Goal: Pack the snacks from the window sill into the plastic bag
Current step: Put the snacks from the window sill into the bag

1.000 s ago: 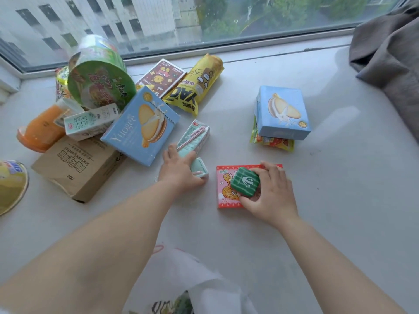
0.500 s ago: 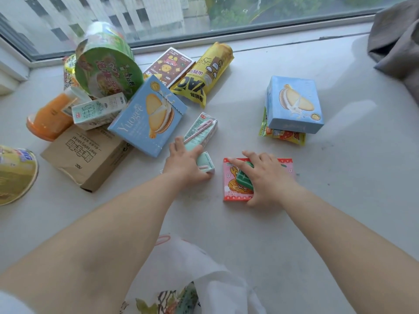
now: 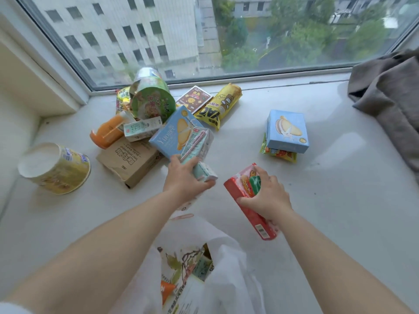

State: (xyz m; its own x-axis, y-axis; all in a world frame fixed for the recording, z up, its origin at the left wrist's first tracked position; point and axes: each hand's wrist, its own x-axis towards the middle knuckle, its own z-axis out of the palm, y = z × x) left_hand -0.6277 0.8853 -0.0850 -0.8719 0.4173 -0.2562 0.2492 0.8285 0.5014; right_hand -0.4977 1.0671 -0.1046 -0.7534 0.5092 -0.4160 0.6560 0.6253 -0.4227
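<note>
Holding both loads above the window sill (image 3: 340, 200), we note the plastic bag (image 3: 226, 268) gapes just near of them. Right hand (image 3: 267, 196) grips red box (image 3: 247, 207), long axis slanting near-right; left hand (image 3: 183, 177) grips mint cartons (image 3: 199, 152).

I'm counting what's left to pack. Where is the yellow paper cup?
In the head view, the yellow paper cup lies on its side at the sill's far left, left of the brown cardboard box.
</note>
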